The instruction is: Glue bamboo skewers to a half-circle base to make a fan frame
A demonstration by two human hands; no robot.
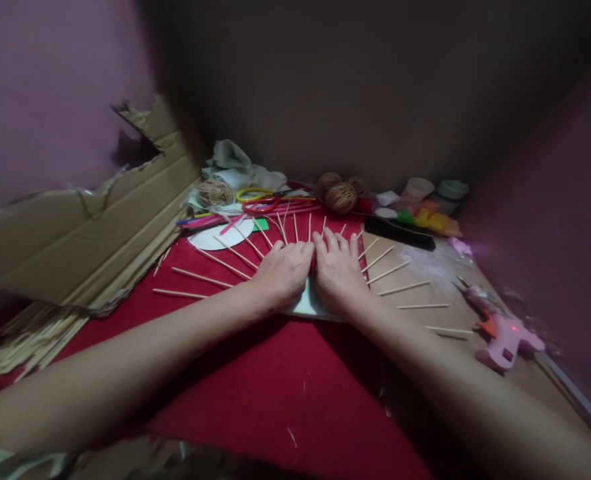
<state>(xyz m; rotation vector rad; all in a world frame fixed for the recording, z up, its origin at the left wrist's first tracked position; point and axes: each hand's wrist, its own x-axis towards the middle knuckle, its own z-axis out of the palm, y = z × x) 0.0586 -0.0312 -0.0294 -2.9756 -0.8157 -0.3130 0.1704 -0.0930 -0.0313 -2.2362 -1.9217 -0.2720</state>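
Both hands work close together over a white board (307, 303) from which thin wooden sticks (225, 253) fan out on both sides and to the back. My left hand (284, 270) is closed, its knuckles up and its fingertips turned down out of sight. Right beside it, my right hand (339, 265) has its fingers curled down, slightly apart. A small dark red strip shows in the gap between the hands; what the fingers grip is hidden. Most of the board lies under the hands. A white oval piece (220, 236) sits behind the left sticks.
Red cloth (275, 387) covers much of the work surface. Twine balls (340, 193) and scissors (265, 200) lie at the back. A pink glue gun (508, 337) with a lit red light is at right, near a black bar (399, 233). Torn cardboard (90, 247) leans at left, above bundled sticks (40, 340).
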